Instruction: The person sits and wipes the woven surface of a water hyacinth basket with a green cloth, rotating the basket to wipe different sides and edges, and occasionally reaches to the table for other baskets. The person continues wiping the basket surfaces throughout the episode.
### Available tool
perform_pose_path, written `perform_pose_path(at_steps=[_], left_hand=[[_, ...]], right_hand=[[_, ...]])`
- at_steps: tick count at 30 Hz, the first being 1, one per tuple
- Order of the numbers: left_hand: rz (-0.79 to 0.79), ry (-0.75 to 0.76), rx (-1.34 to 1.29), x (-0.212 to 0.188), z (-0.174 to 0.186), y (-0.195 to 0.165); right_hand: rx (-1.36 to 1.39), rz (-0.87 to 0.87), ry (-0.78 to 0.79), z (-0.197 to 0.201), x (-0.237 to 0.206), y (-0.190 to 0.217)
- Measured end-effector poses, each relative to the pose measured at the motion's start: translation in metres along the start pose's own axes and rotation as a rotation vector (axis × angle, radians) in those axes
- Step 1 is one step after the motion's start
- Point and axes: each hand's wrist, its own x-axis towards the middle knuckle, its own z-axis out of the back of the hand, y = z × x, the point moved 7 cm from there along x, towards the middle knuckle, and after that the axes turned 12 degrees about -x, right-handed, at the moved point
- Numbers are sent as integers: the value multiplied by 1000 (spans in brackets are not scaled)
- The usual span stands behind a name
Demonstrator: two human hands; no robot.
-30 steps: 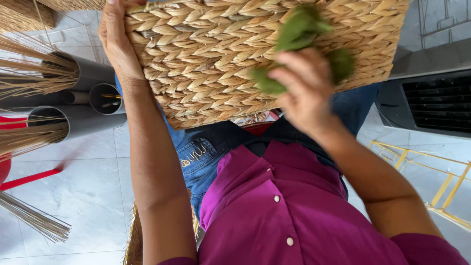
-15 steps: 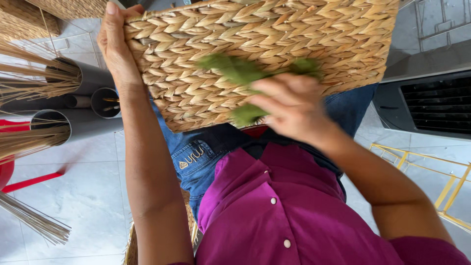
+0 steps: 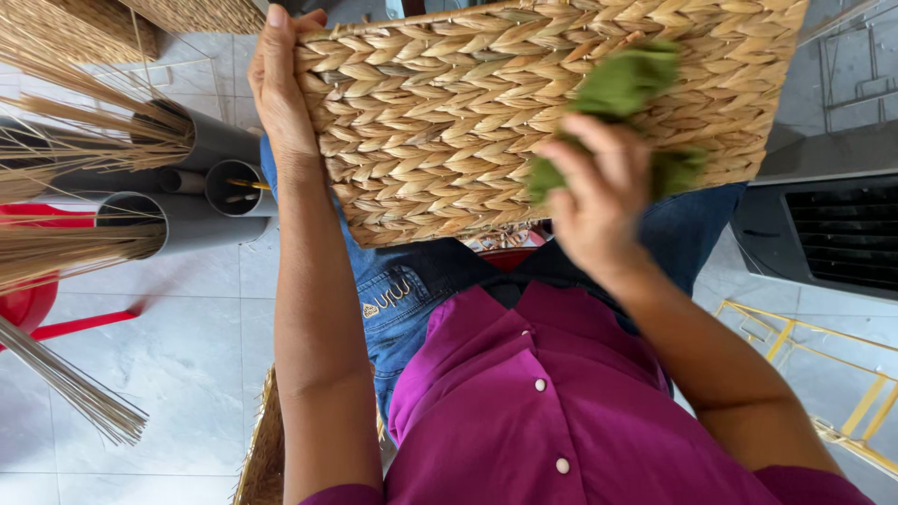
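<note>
1. Far left, we see reed bundles (image 3: 56, 159) poking from grey pipes (image 3: 201, 201); bare floor tiles (image 3: 178, 374) lie near them.
2. Our left hand (image 3: 285, 93) wraps the left edge of the basket (image 3: 449, 122), fingers curled over the rim.
3. The basket rests over our lap, centre.
4. Our right hand (image 3: 599, 201), partly closed, presses a green cloth (image 3: 622, 89) against the weave.

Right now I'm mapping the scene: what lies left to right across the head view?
Red stool → grey pipes → left hand → woven basket → right hand with green cloth → dark appliance.
</note>
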Motion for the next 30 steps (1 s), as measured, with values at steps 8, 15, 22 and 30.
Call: perform_pose_path(at_steps=[8, 15, 22, 30], left_hand=[[78, -18, -3, 1, -4, -4], [28, 12, 125, -1, -7, -10], [15, 8, 161, -4, -15, -12], [32, -36, 118, -3, -12, -11]], right_hand=[[340, 512, 170, -52, 61, 155], [-29, 424, 99, -28, 48, 45], [-245, -166, -56, 60, 10, -141], [-73, -61, -100, -13, 26, -40]])
